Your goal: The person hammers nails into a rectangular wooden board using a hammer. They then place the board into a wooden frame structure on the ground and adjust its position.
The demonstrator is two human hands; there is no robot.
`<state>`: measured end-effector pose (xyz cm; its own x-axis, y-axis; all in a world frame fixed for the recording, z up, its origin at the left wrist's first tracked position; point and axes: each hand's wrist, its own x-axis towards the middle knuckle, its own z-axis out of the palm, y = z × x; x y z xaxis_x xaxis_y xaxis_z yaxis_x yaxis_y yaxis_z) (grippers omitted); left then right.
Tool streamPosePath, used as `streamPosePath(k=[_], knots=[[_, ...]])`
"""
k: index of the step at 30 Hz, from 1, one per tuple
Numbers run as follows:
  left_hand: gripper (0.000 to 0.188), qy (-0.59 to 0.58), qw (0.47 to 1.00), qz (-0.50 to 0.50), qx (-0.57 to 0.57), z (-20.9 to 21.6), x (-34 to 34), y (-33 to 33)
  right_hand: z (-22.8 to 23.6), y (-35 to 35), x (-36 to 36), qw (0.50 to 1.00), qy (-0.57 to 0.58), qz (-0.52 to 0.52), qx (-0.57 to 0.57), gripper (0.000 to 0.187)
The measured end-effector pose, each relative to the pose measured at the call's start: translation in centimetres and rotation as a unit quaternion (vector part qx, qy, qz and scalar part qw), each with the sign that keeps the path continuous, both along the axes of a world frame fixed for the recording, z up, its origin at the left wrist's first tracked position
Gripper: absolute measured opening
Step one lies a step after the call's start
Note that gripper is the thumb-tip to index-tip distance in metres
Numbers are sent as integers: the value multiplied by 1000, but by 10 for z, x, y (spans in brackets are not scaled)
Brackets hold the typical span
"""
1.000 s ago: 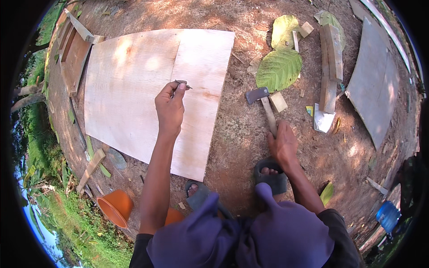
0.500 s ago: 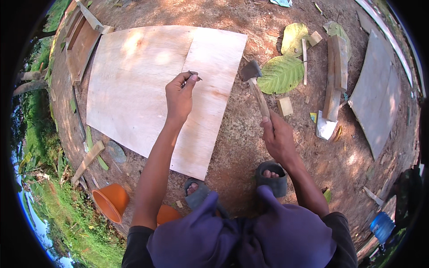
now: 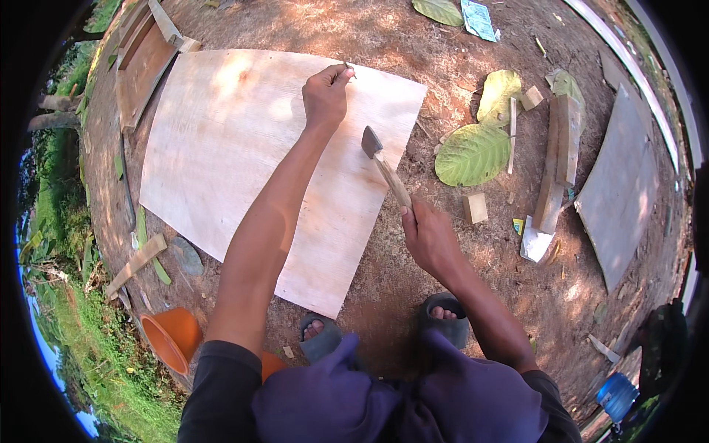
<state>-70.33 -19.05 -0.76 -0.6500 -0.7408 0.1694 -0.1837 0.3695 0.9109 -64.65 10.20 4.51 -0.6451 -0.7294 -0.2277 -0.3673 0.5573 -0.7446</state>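
A large pale plywood sheet [image 3: 221,148] lies flat on the ground before me. Over its far edge my left hand [image 3: 325,97] pinches a thin dark nail [image 3: 351,69] between thumb and fingertips. Whether the nail's tip touches the wood I cannot tell. My right hand [image 3: 430,230] is wrapped round the wooden handle of a hammer [image 3: 391,179]. The hammer's dark, blocky metal head is raised over the sheet's right side, apart from the nail.
Right of the sheet lie big leaves [image 3: 473,155], a small wood block [image 3: 475,208], timber pieces [image 3: 557,159] and a grey board [image 3: 624,184]. A wooden frame [image 3: 148,66] stands far left. An orange pot [image 3: 173,338] is at lower left, and my sandalled feet [image 3: 320,336] are near the sheet's corner.
My left hand has moved away from me and to the right with the nail, toward the sheet's far edge. The hammer has shifted left, over the sheet. The view has shifted slightly.
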Motion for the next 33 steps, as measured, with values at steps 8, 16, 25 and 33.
streamPosePath(k=[8,16,25,33], knots=[[19,-125,985,71,-94,-1,-16,12,-3,2,-2,998,-54,-22,-5,25],[20,-162,973,105,-126,0,-20,23,-3,3,-5,998,-64,-21,-4,24],[20,-156,964,105,-187,-11,-21,22,16,-1,-28,990,-135,-42,29,34],[22,-197,964,97,-150,0,-21,28,29,-57,-82,995,-18,-60,-84,29]])
